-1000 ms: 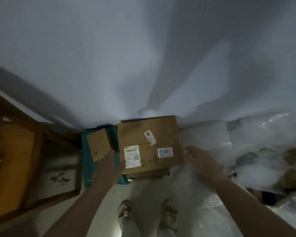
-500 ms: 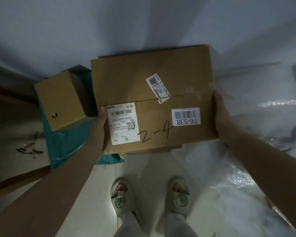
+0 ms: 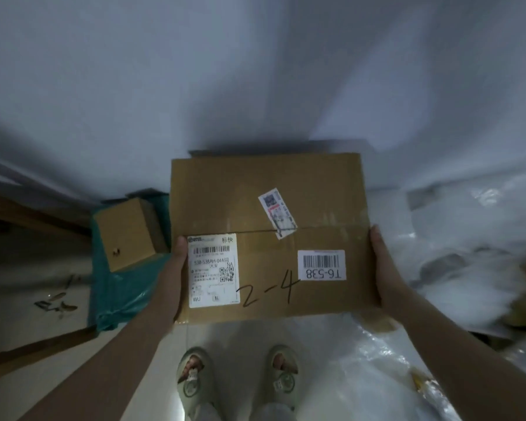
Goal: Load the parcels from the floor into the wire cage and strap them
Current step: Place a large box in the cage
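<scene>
The cardboard box (image 3: pixel 271 235) is clamped level between the left hand (image 3: pixel 176 268) and right hand (image 3: pixel 384 268), each pressed on a short end, its long axis running hand to hand, above the floor (image 3: pixel 246 338), cage unseen.

— What sort of place is this?

— A dim parcel storeroom or sorting corner, by the look of it. A cardboard parcel (image 3: pixel 271 235) carries a courier waybill (image 3: pixel 213 270), a barcode sticker (image 3: pixel 321 264) reading T6-538 and a handwritten "2-4".

— Anything else that points that way?

— A small cardboard box (image 3: pixel 128 233) sits on a teal plastic mailer bag (image 3: pixel 119 293) on the pale floor (image 3: pixel 73 375). Crumpled clear plastic wrap (image 3: pixel 453 268) is heaped to the right, with more brown boxes under it. Plain white walls (image 3: pixel 255 71) meet behind, and wooden boards (image 3: pixel 28 220) lie at the left.
</scene>
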Available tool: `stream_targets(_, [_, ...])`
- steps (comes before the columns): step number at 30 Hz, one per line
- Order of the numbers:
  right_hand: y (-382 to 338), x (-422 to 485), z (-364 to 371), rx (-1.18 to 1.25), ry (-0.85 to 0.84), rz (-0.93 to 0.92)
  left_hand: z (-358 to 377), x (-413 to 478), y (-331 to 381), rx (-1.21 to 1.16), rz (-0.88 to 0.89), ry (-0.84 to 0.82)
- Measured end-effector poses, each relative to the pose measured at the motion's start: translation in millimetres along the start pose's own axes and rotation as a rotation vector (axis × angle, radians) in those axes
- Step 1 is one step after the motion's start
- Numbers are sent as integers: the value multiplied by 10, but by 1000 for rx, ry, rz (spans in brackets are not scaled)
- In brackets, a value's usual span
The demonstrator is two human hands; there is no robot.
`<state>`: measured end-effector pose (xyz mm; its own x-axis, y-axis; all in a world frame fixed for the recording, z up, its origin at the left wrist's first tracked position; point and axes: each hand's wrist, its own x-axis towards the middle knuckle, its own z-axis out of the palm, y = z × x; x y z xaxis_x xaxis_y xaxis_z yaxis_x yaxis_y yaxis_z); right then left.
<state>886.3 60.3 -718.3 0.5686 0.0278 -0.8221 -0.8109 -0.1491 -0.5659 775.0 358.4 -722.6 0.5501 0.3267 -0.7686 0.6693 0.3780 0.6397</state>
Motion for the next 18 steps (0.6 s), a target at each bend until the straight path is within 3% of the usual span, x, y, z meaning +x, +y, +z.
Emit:
stream_targets(9, [-1192,-2606,-682,120,93,-250,533,-2616,1804,176,284,-59])
stream_targets(13, [-1463,-3731,-923,180,113,-356,563,-3200,2280,224,333,-303])
stream_targets(18, [-1637,-4846,-1197,318,138,-592,679,-4078,2911,268,519,-466])
